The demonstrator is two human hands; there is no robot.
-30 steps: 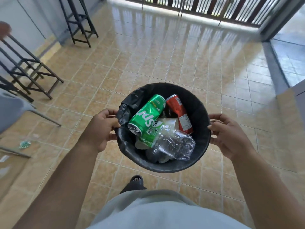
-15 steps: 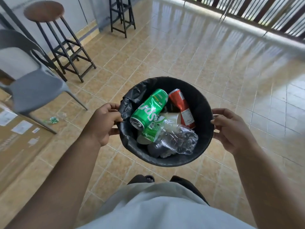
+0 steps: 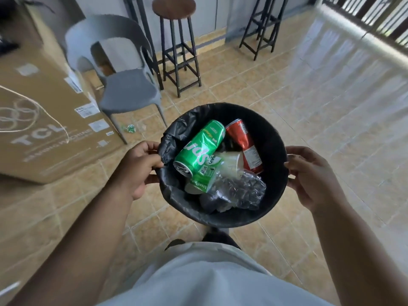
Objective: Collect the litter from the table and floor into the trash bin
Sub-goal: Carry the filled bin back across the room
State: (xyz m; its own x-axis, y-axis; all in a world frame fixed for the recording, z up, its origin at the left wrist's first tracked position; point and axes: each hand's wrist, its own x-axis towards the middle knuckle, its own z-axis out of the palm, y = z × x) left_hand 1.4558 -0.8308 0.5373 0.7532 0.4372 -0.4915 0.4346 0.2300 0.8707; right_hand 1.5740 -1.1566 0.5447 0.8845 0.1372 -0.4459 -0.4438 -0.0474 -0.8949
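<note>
A round black trash bin (image 3: 273, 138) lined with a black bag hangs in front of me above the tiled floor. My left hand (image 3: 136, 171) grips its left rim and my right hand (image 3: 313, 177) grips its right rim. Inside lie a green soda can (image 3: 198, 149), a red can (image 3: 242, 140), a crushed clear plastic bottle (image 3: 238, 191) and a pale cup (image 3: 231, 160). A small green scrap of litter (image 3: 130, 128) lies on the floor under the grey chair.
A grey plastic chair (image 3: 125, 89) stands ahead to the left, beside a big cardboard appliance box (image 3: 44, 120). Two tall black stools (image 3: 176, 51) (image 3: 260, 25) stand by the far wall. Bare tiled floor (image 3: 331, 96) stretches to the right toward a railing.
My view has swung left: the chair, box and stools have slid toward the centre, and the green scrap is closer. Both hands keep their hold on the bin.
</note>
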